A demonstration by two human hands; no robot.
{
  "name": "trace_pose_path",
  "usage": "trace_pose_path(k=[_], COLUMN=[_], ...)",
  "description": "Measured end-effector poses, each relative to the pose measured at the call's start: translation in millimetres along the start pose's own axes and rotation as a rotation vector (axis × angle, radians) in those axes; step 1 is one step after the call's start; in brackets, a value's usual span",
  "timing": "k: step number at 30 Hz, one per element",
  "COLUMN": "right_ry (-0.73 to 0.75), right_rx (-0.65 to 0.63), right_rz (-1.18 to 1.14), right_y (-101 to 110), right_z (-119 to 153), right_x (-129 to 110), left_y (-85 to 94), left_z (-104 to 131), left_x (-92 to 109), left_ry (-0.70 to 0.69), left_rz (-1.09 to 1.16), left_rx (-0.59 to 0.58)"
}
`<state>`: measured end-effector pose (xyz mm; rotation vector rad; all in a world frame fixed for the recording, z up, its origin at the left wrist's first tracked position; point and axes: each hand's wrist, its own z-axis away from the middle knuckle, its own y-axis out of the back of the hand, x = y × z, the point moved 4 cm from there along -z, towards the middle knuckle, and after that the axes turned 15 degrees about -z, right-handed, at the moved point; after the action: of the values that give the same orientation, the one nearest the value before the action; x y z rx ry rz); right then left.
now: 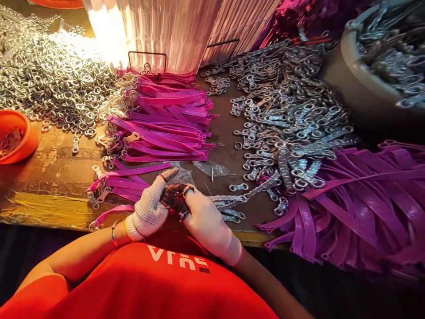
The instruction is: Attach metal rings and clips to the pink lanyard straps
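My left hand (151, 206) wears a white dotted glove with dark, soiled fingertips. Its fingers are curled, with the thumb pointing up and right. Against them presses my right hand (209, 219), in a white glove, its fingers closed at the dark glove tips. Whatever lies between the hands is hidden. Just left of my left hand are a few purple straps (128, 184) with metal links on their ends. Behind both hands lies a stack of purple straps (169, 119). Close to my right hand are some braided metal chain pieces (229, 201).
A heap of metal chain links (66, 79) covers the left back, beside an orange bowl (26, 141). Metal link pieces (292, 110) pile up at right, near a grey bucket (352, 75). Loose purple straps (352, 212) hang over the right table edge. A ribbed translucent panel (166, 35) stands behind.
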<state>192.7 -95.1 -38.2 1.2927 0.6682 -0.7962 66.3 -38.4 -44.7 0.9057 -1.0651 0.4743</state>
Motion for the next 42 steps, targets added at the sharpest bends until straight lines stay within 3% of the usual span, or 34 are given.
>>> trace_pose_path(k=[3,7,10,16,23,28,33,35,38,42], right_ry=[0.023,0.068,0.080,0.189,0.267,0.231,0.261,0.259,0.136,0.044], right_rx=[0.074,0.088,0.088,0.273,0.128,0.090,0.096,0.083,0.041,0.166], right_rz=[-0.088,-0.216,-0.203,-0.063,-0.043,0.188,0.338,0.301,0.143,0.103], right_y=[1,5,5,8,0,5,9,9,11,26], right_z=[-5,-7,-3,4,1,5,10,8,2,-2], right_x=[0,3,4,3,0,-1,-8,-8,5,24], left_y=[-3.2,-2.8,5.1,5.4,-1.1,6.2,-2.2,-0.7,8.4,21.8], left_z=[1,1,-1,3,7,6,7,1,-19,-51], left_x=[-5,-15,-7,4,-1,3,5,5,5,1], left_ry=[-0.106,-0.007,0.029,0.176,0.213,0.227,0.350,0.332,0.145,-0.132], left_rz=[-0.160,-0.218,-0.114,0.220,0.205,0.046,0.266,0.275,0.009,-0.746], left_rx=[0.067,0.012,-0.055,-0.305,-0.482,-0.381,-0.355,-0.321,-0.294,-0.132])
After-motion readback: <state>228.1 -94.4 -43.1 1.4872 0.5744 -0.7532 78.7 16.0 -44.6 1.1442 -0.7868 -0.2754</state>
